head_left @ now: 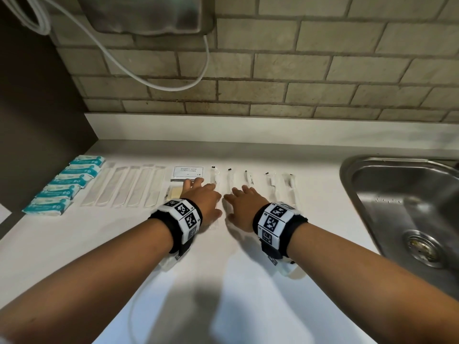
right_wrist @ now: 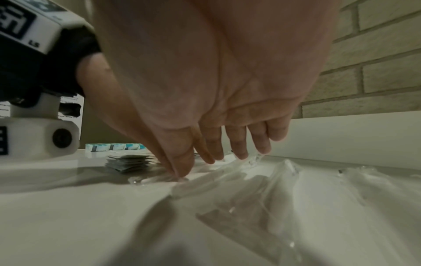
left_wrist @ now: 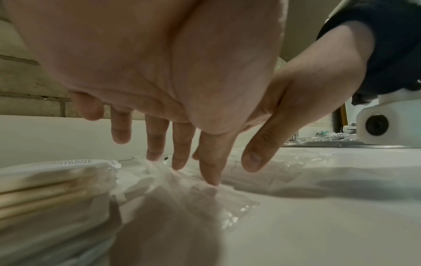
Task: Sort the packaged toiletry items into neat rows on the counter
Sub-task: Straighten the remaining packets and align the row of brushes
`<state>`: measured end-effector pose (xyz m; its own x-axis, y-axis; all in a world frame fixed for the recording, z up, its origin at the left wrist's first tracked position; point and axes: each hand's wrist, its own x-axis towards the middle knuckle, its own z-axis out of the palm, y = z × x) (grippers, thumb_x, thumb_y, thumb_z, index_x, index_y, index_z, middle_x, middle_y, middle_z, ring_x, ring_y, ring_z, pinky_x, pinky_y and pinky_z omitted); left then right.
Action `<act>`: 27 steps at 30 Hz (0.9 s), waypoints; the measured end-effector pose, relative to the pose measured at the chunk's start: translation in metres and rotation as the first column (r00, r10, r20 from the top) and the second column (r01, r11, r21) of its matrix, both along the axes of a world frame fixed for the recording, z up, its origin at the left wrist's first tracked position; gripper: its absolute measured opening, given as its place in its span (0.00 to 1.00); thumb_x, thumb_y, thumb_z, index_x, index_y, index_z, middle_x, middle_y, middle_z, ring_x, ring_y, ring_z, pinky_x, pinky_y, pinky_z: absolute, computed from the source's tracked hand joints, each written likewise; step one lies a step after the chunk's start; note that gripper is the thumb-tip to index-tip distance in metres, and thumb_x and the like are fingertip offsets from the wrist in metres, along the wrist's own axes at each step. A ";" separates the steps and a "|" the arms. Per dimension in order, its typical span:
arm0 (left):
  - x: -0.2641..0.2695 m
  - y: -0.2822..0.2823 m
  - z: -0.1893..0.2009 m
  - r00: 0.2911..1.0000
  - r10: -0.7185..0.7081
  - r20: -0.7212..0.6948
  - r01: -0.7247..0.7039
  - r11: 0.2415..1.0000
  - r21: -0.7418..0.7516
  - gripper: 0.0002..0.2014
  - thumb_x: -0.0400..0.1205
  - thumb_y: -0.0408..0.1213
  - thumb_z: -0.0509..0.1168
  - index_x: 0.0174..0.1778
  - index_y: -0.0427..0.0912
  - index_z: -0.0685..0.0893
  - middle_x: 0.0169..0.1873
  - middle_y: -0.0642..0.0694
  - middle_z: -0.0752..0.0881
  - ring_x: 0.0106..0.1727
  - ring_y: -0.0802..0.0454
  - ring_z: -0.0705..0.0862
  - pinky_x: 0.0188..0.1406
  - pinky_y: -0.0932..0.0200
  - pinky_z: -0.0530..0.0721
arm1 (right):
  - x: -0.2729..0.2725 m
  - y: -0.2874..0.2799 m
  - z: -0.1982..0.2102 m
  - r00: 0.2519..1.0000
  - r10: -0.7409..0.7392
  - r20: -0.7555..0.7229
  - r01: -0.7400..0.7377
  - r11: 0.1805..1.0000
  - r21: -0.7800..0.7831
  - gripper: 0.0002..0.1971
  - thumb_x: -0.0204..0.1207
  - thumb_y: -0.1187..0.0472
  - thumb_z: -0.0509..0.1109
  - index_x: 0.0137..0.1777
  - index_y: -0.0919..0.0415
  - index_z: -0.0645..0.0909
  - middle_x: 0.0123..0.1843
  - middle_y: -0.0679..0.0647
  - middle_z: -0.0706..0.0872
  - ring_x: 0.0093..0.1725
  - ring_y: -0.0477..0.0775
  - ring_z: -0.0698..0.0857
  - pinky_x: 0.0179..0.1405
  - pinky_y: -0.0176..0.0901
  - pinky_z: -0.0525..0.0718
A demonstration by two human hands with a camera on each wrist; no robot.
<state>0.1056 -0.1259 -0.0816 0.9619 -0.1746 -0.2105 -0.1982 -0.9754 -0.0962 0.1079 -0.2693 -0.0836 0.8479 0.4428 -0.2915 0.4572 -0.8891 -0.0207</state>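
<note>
Lying flat on the white counter (head_left: pixel 248 281), the left hand (head_left: pixel 202 203) and right hand (head_left: pixel 244 207) press straight fingers on clear plastic toothbrush packets (head_left: pixel 214 176), grasping nothing, beside the white shampoo packet (head_left: pixel 188 170).

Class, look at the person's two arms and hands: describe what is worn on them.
Both forearms are bare, with no sleeves. The left hand and right hand wear no gloves. Each wrist carries a black strap with white blocks printed with black square codes, and a white camera housing underneath.
</note>
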 end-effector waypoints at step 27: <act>-0.002 -0.006 0.010 0.999 -0.010 0.031 0.011 1.000 -0.029 0.24 0.81 0.58 0.59 0.71 0.54 0.77 0.79 0.51 0.68 0.81 0.42 0.56 0.73 0.40 0.53 | -0.003 -0.006 0.010 1.000 -0.020 0.001 0.020 1.000 0.000 0.27 0.83 0.56 0.58 0.81 0.58 0.62 0.81 0.61 0.64 0.82 0.65 0.59 0.82 0.55 0.58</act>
<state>0.1035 -0.1324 -0.0715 0.9659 -0.1903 -0.1757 -0.2057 -0.9758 -0.0739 0.1051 -0.2750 -0.0738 0.8569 0.4261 -0.2900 0.4396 -0.8980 -0.0205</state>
